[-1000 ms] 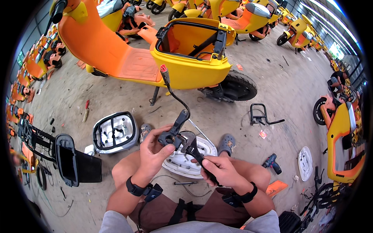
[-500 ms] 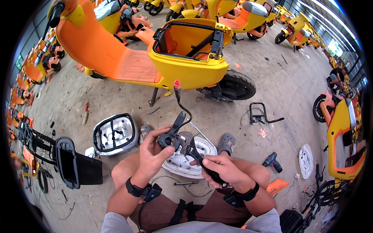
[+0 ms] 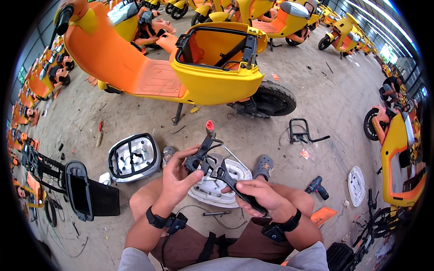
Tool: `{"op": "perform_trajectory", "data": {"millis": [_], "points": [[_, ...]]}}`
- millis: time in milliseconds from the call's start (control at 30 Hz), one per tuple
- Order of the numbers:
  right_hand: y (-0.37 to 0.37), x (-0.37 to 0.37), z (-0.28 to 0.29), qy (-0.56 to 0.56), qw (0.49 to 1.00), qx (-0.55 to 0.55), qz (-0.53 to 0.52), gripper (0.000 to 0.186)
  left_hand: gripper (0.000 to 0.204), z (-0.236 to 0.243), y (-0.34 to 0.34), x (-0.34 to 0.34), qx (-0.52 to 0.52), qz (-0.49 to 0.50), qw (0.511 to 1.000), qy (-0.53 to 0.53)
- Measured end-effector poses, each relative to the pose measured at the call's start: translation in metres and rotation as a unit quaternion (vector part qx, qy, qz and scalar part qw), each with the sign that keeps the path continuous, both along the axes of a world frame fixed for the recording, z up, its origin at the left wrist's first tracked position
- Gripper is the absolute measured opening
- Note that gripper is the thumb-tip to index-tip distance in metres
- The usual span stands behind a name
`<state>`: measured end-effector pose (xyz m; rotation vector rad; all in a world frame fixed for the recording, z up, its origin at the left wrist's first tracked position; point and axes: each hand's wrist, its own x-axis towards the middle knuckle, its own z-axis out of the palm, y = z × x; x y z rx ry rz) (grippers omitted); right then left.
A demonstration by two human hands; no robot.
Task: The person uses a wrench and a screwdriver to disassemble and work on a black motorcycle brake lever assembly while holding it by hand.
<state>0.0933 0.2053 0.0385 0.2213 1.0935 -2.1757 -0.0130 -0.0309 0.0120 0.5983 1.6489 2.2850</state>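
On the floor (image 3: 135,108) at far left, a black box (image 3: 103,196), apparently laid on its side, mouth turned leftward. Next, a red-handled tool (image 3: 100,128), lying loose, then a white shell (image 3: 143,153) with a black rim, hollow face up, probably steady enough on its broad back. Beyond, a yellow-and-orange scooter (image 3: 194,86), propped upright by its stand (image 3: 177,114). Nearer, the left hand (image 3: 178,177), closed on a black bracket (image 3: 200,157), thumb at the near edge and fingers wrapped behind; likely holds it so to brace it, while leaving its right side exposed. At the bracket's upper end, a red-tipped cable (image 3: 210,126), clear of both hands. Just right of the bracket, in mid-air, an adjustable wrench (image 3: 221,174), jaws parted and aimed up and left toward it; hard to tell contact from a slight gap. Below both, between the grey shoes (image 3: 263,167), a white panel (image 3: 244,174), flat on the floor. Around the wrench, the right hand (image 3: 258,194), gripping firmly, thumb along the top; presumably keeps well back from the jaws for leverage and a clear view. Farther right, a black metal frame (image 3: 310,135), a power drill (image 3: 316,185), seemingly left within easy reach, an orange piece (image 3: 322,215), an oval white cover (image 3: 356,186), and at the edge, a second scooter (image 3: 389,156).
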Motion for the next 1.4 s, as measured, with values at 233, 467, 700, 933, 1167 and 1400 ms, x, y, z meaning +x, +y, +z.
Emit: {"op": "perform_trajectory", "data": {"millis": [233,467,700,933,1167,1400], "points": [[-0.01,0.006,-0.008,0.103,0.985,0.138,-0.013,0.042,0.054,0.002,0.0,0.002,-0.004,0.01,0.999,-0.035],[-0.017,0.01,-0.003,0.122,0.961,0.248,-0.033,0.037,0.056,0.005,-0.003,0.003,-0.038,0.011,0.996,-0.083],[-0.021,0.015,0.002,0.171,0.907,0.378,-0.069,0.028,0.05,-0.005,-0.002,-0.001,-0.062,0.007,0.993,-0.098],[-0.018,0.018,-0.038,0.382,0.753,0.523,-0.114,0.028,0.031,0.001,0.009,0.0,-0.135,0.014,0.983,-0.12],[-0.01,0.014,-0.014,0.154,0.931,0.331,-0.029,0.036,0.031,0.001,0.011,0.005,-0.102,0.01,0.986,-0.133],[-0.017,0.015,-0.021,0.263,0.859,0.434,-0.07,0.031,0.036,-0.004,0.004,0.0,-0.096,0.006,0.982,-0.162]]}}
